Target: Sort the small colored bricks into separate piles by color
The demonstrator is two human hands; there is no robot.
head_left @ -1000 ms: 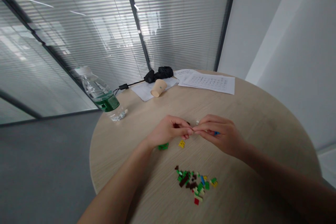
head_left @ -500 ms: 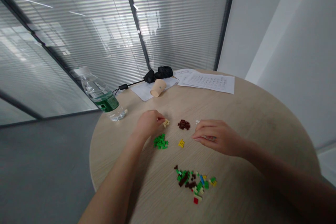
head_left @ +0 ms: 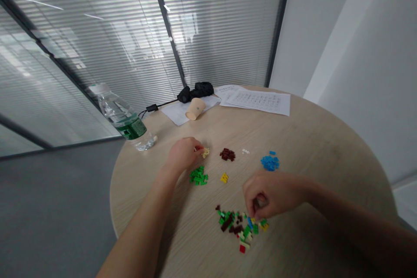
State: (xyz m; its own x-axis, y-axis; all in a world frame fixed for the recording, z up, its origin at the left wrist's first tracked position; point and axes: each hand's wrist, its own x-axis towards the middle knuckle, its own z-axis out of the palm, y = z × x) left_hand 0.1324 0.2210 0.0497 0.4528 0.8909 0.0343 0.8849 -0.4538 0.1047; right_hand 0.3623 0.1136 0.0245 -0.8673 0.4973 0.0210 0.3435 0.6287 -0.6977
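My left hand rests at the small pile of beige bricks, thumb and finger pinched together at its edge; whatever is between them is hidden. Over the mixed pile of toy bricks, my right hand bends down with thumb and forefinger closed near a blue brick and some yellow pieces. I cannot make out whether a piece is between these fingertips. Sorted heaps lie farther back: green bricks, yellow bricks, dark brown bricks, white pieces and blue bricks.
On the round wooden table, a clear water bottle stands at the left edge. A paper cup lies on its side at the back, by a black bundle with a cord. Printed sheets lie to its right.
My right hand has moved from beside the white pieces down toward me to the mixed pile, uncovering the blue heap. My left hand has stayed at the beige pile.
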